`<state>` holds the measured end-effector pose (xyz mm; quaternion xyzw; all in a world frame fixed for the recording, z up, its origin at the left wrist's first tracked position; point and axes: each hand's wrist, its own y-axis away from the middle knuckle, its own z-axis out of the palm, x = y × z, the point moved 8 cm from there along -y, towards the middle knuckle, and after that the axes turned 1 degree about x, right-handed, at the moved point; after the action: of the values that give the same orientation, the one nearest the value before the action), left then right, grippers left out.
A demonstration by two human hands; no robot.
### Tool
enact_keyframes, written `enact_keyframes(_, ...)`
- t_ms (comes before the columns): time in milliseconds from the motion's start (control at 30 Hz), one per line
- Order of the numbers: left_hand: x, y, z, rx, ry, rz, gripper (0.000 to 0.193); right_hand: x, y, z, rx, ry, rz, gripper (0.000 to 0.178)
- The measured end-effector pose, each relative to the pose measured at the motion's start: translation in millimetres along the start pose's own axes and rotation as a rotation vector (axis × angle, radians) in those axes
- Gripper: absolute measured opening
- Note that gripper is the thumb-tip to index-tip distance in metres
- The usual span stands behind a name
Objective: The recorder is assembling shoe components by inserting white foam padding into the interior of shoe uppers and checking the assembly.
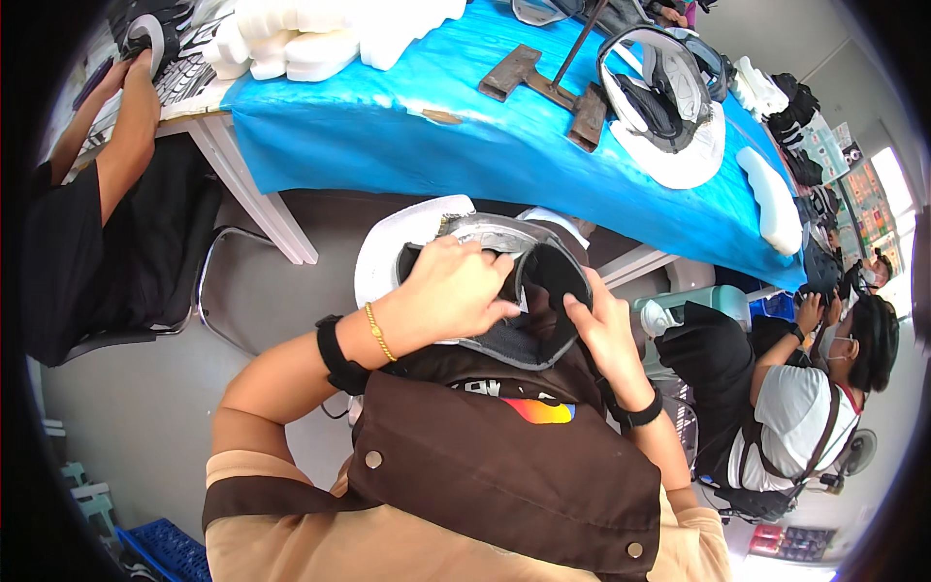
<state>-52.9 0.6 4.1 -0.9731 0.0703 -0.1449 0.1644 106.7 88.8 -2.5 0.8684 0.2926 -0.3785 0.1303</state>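
Note:
A dark cap with a white brim is turned with its opening up, close against my brown apron. My left hand reaches over its left side, fingers bent and gripping the inner edge or lining; the fingertips are partly hidden inside. My right hand clasps the right rim, thumb on the inner side and fingers behind the outer wall. Black lining shows between my hands. A dark band circles each of my wrists.
A blue-covered table stands ahead, bearing white curved pieces, a rusty T-shaped metal tool, another white-brimmed cap and a loose white piece. Co-workers sit at left and right. A metal-framed chair stands left.

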Motion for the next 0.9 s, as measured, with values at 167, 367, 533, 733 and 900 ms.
enact_keyframes(167, 16, -3, 29, -0.129, -0.080, 0.052, 0.051, -13, -9, -6, -0.084, 0.021, -0.123, 0.050)
enact_keyframes(367, 38, 6, 42, 0.112, -0.051, 0.226, 0.023, -27, -49, 5, -0.290, 0.279, -0.191, 0.056)
enact_keyframes(533, 30, 13, 24, 0.311, 0.072, 0.178, 0.015, -39, -67, 36, -0.701, 0.405, -0.337, 0.078)
enact_keyframes(733, 3, 22, 21, 0.279, 0.189, -0.056, 0.031, -30, -59, 29, -0.628, 0.234, -0.072, 0.081)
enact_keyframes(900, 4, 15, 45, 0.135, -0.001, 0.028, 0.025, -27, -57, 30, -0.536, 0.167, -0.101, 0.074)
